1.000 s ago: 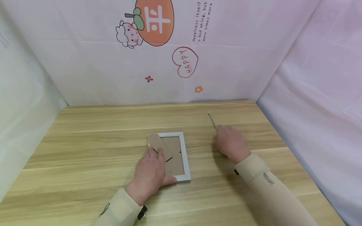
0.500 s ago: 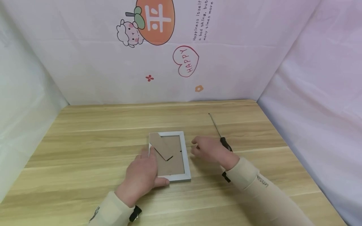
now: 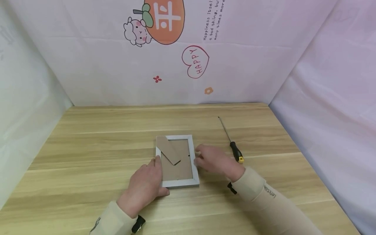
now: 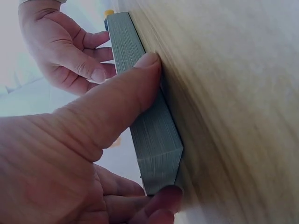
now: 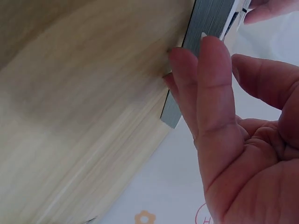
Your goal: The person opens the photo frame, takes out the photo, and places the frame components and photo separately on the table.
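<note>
A picture frame (image 3: 177,173) lies face down on the wooden table, its brown backing board and slanted stand leg showing inside a pale rim. At its near left corner my left hand (image 3: 144,181) holds on, the thumb (image 4: 126,98) along the near edge and the fingers round the left edge. My right hand (image 3: 215,160) is at the right edge. In the right wrist view, its extended fingers (image 5: 215,88) touch the grey side of the frame, while the thumb stands apart. A screwdriver (image 3: 236,151) with a black and yellow handle lies right of the frame.
White cloth walls (image 3: 111,78) with printed drawings rise behind the table (image 3: 97,147) and along both sides. The screwdriver's shaft points to the back edge, just beyond my right hand.
My right hand has let go of the screwdriver, leaving it on the table, and moved left to the frame's right edge. My left hand has slid off the backing to the near left corner.
</note>
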